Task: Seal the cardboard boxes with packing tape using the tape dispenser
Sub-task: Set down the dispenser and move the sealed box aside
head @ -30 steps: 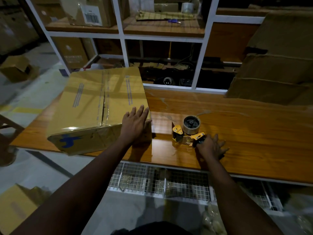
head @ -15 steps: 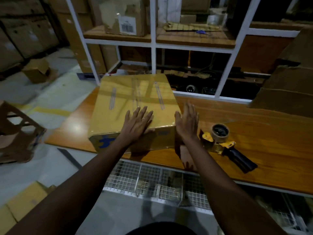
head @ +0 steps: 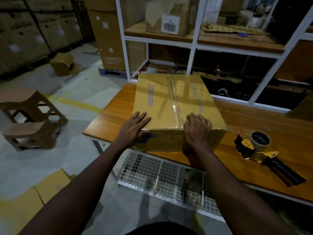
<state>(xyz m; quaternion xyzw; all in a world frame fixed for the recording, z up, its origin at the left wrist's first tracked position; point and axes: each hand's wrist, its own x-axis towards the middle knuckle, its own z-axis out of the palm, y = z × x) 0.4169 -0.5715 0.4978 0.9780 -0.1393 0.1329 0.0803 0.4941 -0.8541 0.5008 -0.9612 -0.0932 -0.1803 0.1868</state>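
1. The cardboard box sits closed on the wooden table, a strip of clear tape running along its centre seam
2. The left hand lies flat and open on the box's near left corner, fingers spread over the top edge, gripping nothing
3. The right hand rests over the near top edge just to the right of the seam, fingers curled down onto the tape end; it presses rather than holds, and nothing is enclosed in it
4. The tape dispenser lies on the table to the right of the right hand, apart from the box and touched by neither hand; its black handle points toward the near table edge
5. Below both wrists, a wire mesh rack sits under the table edge
6. Well to the left of the left hand, a brown stool stands on the floor
7. Beyond the box, past both sets of fingertips, a white shelf frame holds other cartons
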